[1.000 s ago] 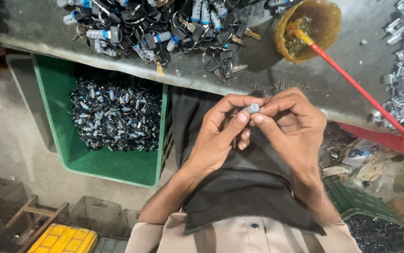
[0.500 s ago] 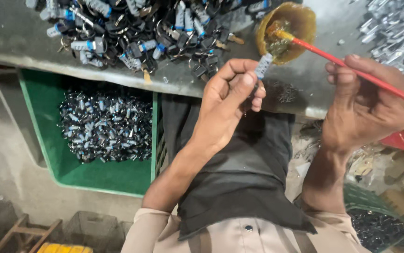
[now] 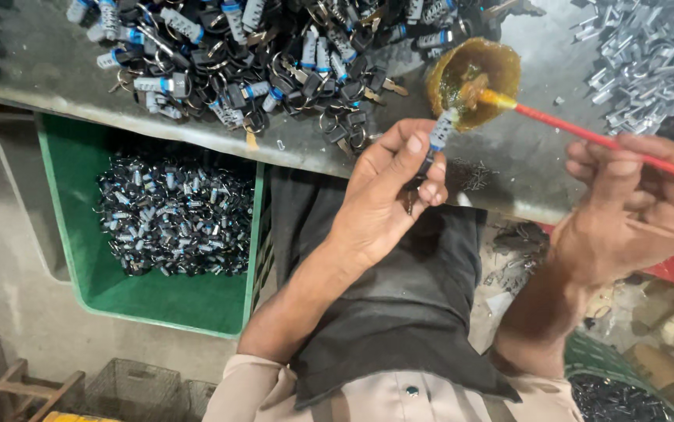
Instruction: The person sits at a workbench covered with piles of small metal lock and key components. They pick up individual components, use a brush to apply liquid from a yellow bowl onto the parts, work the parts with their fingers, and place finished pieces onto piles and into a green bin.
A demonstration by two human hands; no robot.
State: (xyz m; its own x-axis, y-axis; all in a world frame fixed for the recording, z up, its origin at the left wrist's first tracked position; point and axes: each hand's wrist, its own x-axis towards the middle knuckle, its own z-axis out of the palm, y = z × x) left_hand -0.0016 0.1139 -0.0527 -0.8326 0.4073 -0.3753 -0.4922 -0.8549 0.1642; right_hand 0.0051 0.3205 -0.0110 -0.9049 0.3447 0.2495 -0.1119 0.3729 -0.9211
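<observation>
Got the little part (image 3: 442, 129) pinched in my left hand (image 3: 388, 195), thumb and fingertips closed on its lower end, held up right at the near rim of the glue pot (image 3: 474, 82). My right hand (image 3: 638, 207) is closed around the red brush (image 3: 587, 134), whose tip sits in the pot just beside the part. I reckon the trick is a light dab, tip only, part kept steady. The pot sits on the worktop (image 3: 524, 164), between the keyring pile (image 3: 274, 47) and the clips (image 3: 649, 55).
</observation>
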